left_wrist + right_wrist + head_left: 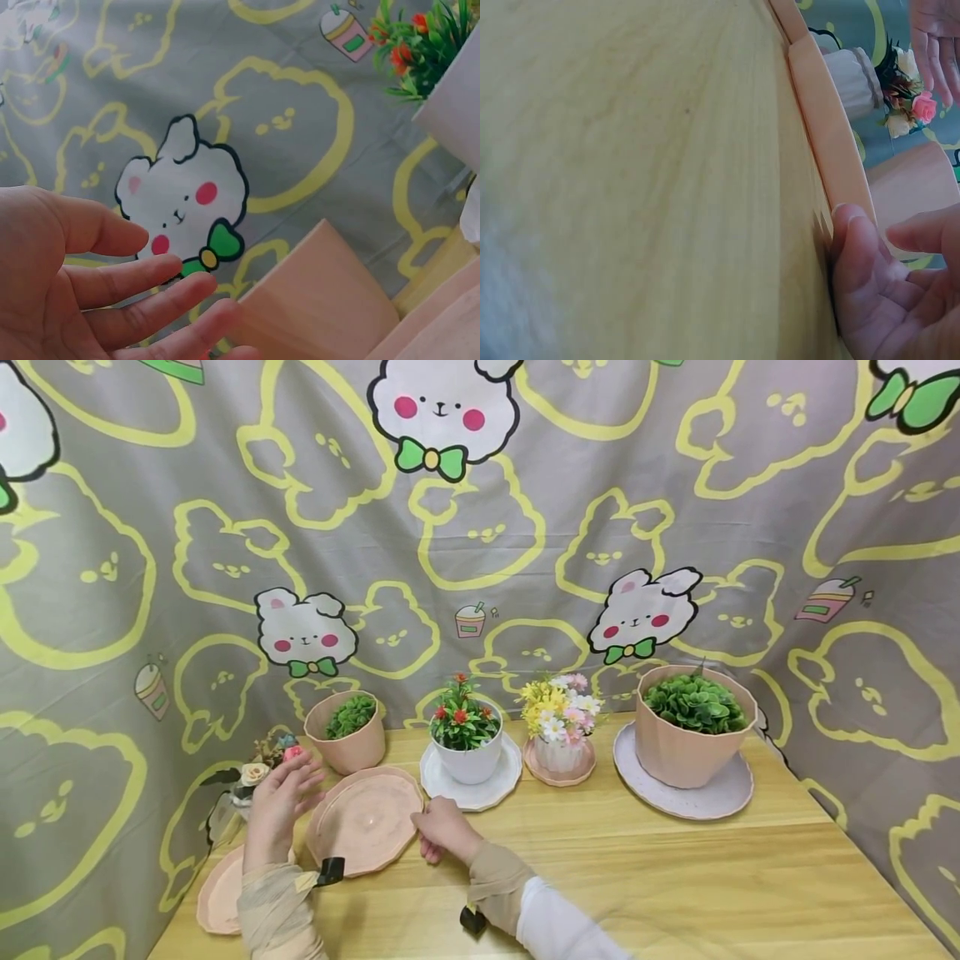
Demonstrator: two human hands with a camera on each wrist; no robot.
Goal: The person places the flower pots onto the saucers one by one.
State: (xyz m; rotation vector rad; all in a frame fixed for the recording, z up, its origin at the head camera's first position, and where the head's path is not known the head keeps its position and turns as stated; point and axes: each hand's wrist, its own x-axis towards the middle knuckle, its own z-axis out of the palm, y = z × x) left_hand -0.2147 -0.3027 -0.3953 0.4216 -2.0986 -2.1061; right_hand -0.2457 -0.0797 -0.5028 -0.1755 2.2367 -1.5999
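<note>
Pink saucer [366,820]: lies flat on the table [675,877], between the 2 hands; right hand [444,830] touches its near-right rim with thumb against the edge, fingers loosely curled, not clamped. Left hand [279,800]: raised just left of the saucer, fingers spread apart, holding nothing. Just beyond the left hand: small pink pot [347,732] with greenery; beyond the right hand: white pot [468,739] with red flowers.

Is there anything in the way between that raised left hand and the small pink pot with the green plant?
Nothing visible. The left hand hovers open above the table, and the small pink pot with the green plant stands just behind it with open space between. The empty pink scalloped saucer, touched by the right hand, lies off to the side.
</note>
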